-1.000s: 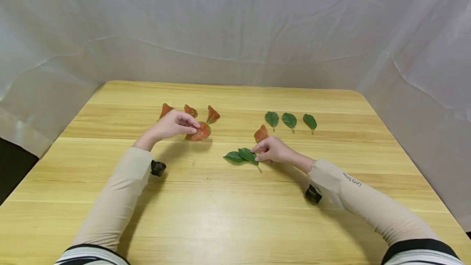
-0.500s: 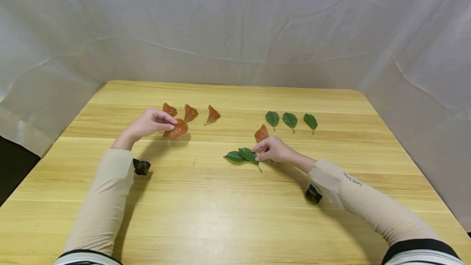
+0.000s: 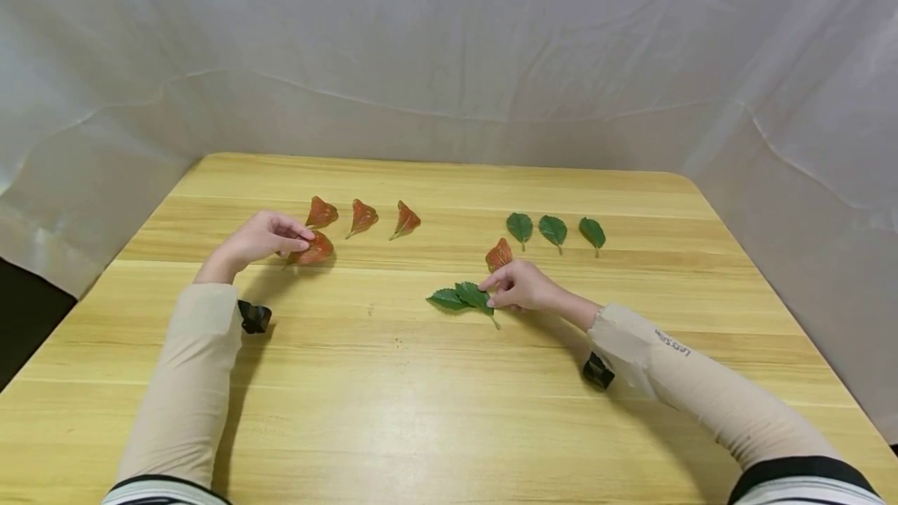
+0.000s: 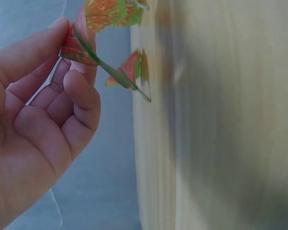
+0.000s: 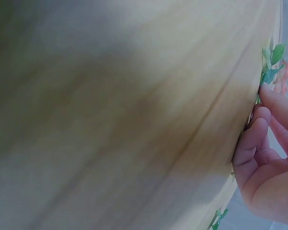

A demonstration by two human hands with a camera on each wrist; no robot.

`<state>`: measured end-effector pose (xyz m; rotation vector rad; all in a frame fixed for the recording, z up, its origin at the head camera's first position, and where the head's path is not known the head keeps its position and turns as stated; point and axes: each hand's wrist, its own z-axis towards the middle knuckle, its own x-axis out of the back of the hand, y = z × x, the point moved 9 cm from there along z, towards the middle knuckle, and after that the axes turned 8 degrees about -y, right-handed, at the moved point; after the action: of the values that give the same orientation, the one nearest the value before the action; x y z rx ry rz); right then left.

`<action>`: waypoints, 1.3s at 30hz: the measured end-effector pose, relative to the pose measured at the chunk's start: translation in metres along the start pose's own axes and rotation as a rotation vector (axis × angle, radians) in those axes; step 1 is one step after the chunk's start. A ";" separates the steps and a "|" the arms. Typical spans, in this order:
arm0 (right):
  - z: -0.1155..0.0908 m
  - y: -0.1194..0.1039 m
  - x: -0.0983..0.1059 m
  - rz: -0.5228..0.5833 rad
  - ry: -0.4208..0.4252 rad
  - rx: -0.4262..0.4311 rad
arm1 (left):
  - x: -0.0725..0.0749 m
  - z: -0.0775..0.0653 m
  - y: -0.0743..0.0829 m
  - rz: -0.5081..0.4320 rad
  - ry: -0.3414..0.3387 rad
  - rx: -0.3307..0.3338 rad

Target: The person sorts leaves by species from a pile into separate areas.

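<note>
Head view: the left hand (image 3: 258,241), pinching a rounded red leaf with pale veins (image 3: 318,250), has moved left, bringing it near the leftmost triangular red leaf (image 3: 323,212); the right hand (image 3: 526,287) seemingly pinches an oval, serrated green leaf (image 3: 473,295).

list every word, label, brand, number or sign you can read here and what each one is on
"LetsSlim": on the right sleeve, in small dark letters seen upside down; a best reading, as the last letters are blurred.
No other text can be made out, whether on the left sleeve, the table, the held red leaf or the held green leaf.
</note>
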<state>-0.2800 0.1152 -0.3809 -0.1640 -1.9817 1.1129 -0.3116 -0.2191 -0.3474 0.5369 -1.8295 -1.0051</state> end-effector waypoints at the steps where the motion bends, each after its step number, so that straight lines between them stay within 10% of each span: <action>1: 0.000 0.000 0.000 0.000 0.000 0.000 | 0.001 0.000 -0.001 0.001 -0.001 0.004; 23: 0.001 0.002 -0.001 -0.010 0.005 -0.008 | 0.000 -0.003 -0.013 0.020 -0.013 0.091; 32: 0.001 0.003 0.000 -0.006 0.009 -0.031 | 0.006 -0.003 0.009 0.174 0.120 0.073; 39: 0.001 0.004 0.000 0.001 0.010 -0.029 | -0.013 0.013 0.033 0.224 0.100 -0.033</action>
<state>-0.2820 0.1166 -0.3841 -0.1852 -1.9903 1.0820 -0.3151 -0.1863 -0.3301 0.3474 -1.7374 -0.8406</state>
